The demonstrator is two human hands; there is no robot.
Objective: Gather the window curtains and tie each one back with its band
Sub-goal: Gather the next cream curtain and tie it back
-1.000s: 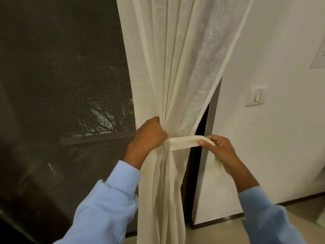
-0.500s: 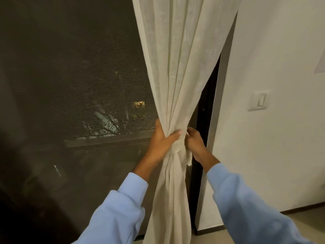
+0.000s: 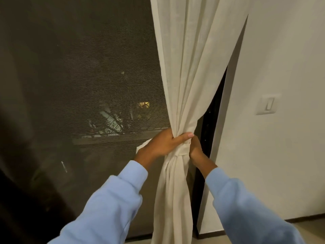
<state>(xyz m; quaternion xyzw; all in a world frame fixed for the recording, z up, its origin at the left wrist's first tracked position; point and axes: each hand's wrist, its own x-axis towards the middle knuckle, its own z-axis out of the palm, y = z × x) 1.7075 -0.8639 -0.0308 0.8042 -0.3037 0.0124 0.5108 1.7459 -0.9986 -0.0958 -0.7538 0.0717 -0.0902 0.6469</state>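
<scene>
A cream sheer curtain hangs at the right side of the window, pulled together into a narrow bunch at waist height. A matching cream band wraps round that bunch. My left hand grips the gathered curtain from the left, its thumb lying across the front. A loose end of the band pokes out behind that hand. My right hand reaches behind the bunch from the right, fingers hidden by the fabric, holding the band there.
A dark mesh window screen fills the left. A white wall with a light switch stands to the right. A dark window frame shows between curtain and wall. A strip of floor shows at the bottom right.
My right hand carried the band from stretched out on the right round behind the bunch. A band end now shows at the left behind my left hand.
</scene>
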